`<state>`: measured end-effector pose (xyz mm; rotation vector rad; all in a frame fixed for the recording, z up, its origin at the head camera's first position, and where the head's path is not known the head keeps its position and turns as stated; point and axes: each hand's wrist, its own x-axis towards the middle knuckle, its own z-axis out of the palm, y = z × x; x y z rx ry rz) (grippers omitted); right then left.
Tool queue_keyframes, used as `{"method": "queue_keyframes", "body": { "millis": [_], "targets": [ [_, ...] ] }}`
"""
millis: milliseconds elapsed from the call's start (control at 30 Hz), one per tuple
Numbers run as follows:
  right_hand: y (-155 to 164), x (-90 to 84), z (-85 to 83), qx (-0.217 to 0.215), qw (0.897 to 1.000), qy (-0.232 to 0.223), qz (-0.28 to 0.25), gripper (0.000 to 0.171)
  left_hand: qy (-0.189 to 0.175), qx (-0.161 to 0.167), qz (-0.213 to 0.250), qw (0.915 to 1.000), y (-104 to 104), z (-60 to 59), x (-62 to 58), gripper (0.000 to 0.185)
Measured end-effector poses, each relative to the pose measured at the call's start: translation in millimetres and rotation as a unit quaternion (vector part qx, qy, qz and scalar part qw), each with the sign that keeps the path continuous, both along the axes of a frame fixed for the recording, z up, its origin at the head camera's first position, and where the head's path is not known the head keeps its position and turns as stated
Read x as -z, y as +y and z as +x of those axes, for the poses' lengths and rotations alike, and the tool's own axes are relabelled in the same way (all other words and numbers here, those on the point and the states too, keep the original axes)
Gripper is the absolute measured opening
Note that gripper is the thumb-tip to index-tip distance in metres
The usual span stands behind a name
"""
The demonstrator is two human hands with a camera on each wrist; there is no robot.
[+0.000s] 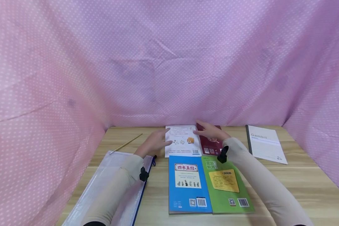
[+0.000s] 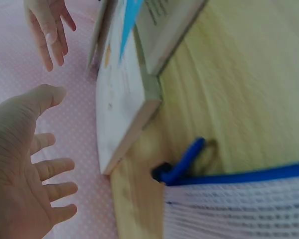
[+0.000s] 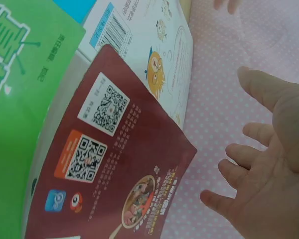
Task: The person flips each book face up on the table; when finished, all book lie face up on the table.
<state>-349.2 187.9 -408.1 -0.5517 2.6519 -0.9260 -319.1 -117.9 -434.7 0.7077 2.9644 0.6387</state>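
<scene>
My left hand (image 1: pixel 154 142) hovers at the left edge of a white book (image 1: pixel 183 147), its fingers spread and holding nothing. Above the maroon book (image 1: pixel 210 141) is my right hand (image 1: pixel 213 132), thumb and fingers apart; the right wrist view shows a gap between that hand and the book. In front of these two lie a blue book (image 1: pixel 186 194) and a green book (image 1: pixel 228 197), side by side. Together the books form a two-by-two block, back covers up with barcodes showing. My right hand and sleeve cover part of the maroon book.
A translucent mesh zipper pouch (image 1: pixel 101 175) with blue edging lies at the left, under my left forearm. Just behind it is a thin gold-coloured stick (image 1: pixel 127 143). A notebook marked Gambit (image 1: pixel 266 144) lies at the right. Pink dotted cloth (image 1: pixel 169 78) hangs behind the wooden table.
</scene>
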Motion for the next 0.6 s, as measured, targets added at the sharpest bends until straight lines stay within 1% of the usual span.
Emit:
{"method": "queue_keyframes", "body": {
  "millis": [67,200,333,433,600],
  "targets": [
    [-2,1.7,-3.4,-0.002,1.0,-0.004,0.002,0.084,-0.024,0.001,0.011,0.9997,-4,1.0,2.6,0.074],
    [-5,6.0,-9.2,0.001,1.0,-0.021,0.006,0.084,-0.058,0.009,0.039,0.9975,-12,2.9,7.8,0.072],
    [-8,10.0,-12.5,-0.005,1.0,-0.021,0.01,0.083,-0.09,0.019,0.065,0.9937,-18,5.5,12.6,0.073],
    [-8,13.6,-14.7,-0.015,1.0,-0.015,0.012,0.084,-0.109,0.028,0.065,0.9915,-22,7.4,16.5,0.074],
    [-8,19.7,-20.8,-0.021,0.999,-0.013,0.023,0.086,-0.118,0.051,0.05,0.9905,-25,8.6,22.2,0.076]
  ]
}}
